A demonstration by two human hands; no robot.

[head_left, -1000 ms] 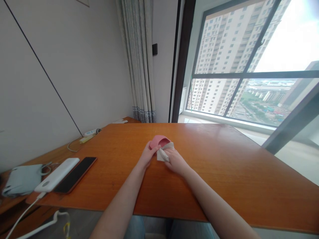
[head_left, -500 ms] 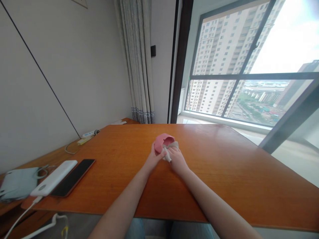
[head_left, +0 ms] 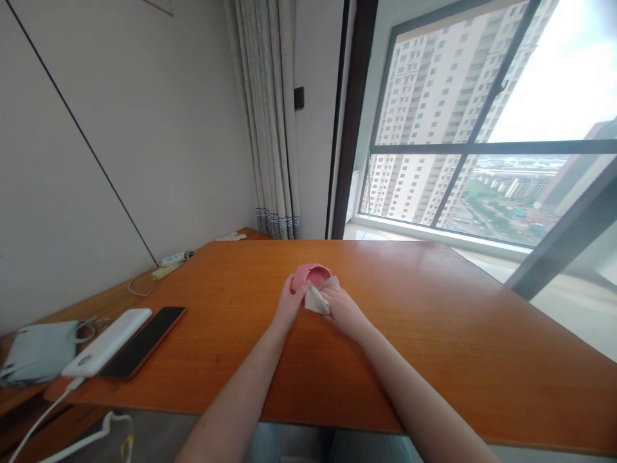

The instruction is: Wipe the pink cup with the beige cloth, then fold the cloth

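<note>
A pink, hollow, rounded object (head_left: 301, 274) with an opening on its right side is held above the middle of the wooden table; its exact kind I cannot make out. My left hand (head_left: 290, 299) grips its left and lower side, thumb toward the opening. In my right hand (head_left: 343, 307) is a crumpled white tissue (head_left: 315, 301), pressed to the rim of the opening. Part of the tissue hangs down between both hands. The right fingertips are partly hidden by the tissue and the pink object.
On the table's (head_left: 434, 334) left side lie a black phone (head_left: 144, 342) and a white power bank (head_left: 107, 343) with a cable. A grey-blue pouch (head_left: 38, 352) sits farther left. A power strip (head_left: 172, 259) rests by the wall. Beyond the table are a curtain (head_left: 272, 128) and a window.
The pink object has tilted and shifted slightly left, so its opening looks wider. My right hand and the tissue have moved a little, and more of the tissue hangs below the rim.
</note>
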